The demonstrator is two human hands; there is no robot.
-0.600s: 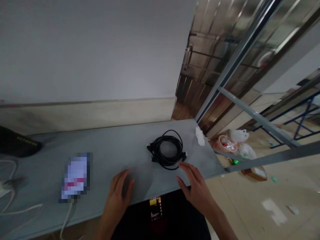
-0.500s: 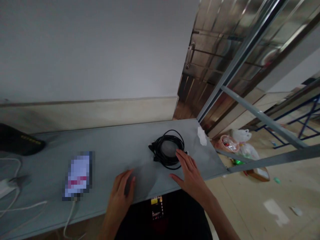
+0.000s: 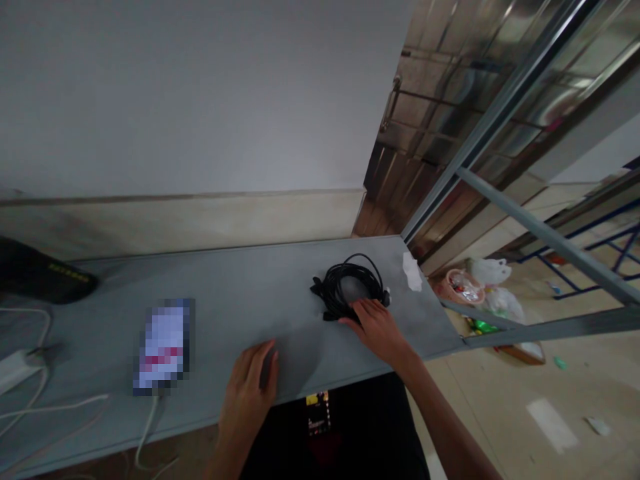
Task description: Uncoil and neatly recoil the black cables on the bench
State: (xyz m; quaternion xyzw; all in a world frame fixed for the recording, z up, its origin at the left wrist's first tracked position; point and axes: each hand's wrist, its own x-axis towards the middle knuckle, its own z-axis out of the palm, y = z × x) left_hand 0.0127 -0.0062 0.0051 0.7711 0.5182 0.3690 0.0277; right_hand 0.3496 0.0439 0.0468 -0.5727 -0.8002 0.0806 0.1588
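A coil of black cable lies toward the right end of the grey tabletop, with dark plug ends at its sides. My right hand is at the coil's near side, its fingers bent over the loops and the thumb at the near edge; the part beneath the fingers is hidden. To the left, at the table's front edge, my left hand rests with fingers curved and the thumb apart, holding nothing.
A blurred-out phone with a white cable lies on the left, near a white adapter and a black object. A scrap of white paper sits at the right end, beside a metal frame. Bags and a pink basket stand on the floor.
My right hand has moved forward onto the cable coil, and its fingers have drawn together. The coil's near loops are pushed inward. My left hand stays about where it was.
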